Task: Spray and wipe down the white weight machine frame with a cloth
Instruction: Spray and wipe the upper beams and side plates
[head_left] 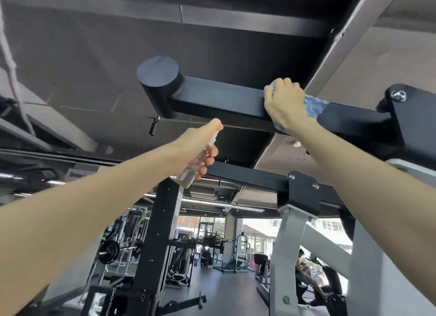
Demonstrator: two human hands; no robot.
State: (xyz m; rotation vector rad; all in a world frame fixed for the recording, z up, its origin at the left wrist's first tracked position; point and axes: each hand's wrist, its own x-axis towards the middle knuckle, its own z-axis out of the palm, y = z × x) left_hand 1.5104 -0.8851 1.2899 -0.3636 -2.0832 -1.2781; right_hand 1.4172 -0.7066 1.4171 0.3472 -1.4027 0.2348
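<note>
Pressure counts: our right hand point(283, 103), clutching the cloth point(315, 104), should hug the bar point(224, 98) while our left hand point(200, 148) grips the bottle point(191, 172) below it.

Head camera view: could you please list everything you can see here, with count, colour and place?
black bar: one, black, overhead, ending on the left in a round cap.
cloth: one, blue and white, on the black bar under the right hand.
spray bottle: one, clear, below the black bar, in the left hand.
lower crossbar: one, black, behind the spray bottle.
frame struts: two, pale grey-white, lower right.
upright post: one, black with holes, lower centre.
weight plate: one, black, background lower left.
seated person: one, background right.
left hand: one, grips the spray bottle, forefinger on its top.
right hand: one, holds the cloth against the black bar.
</note>
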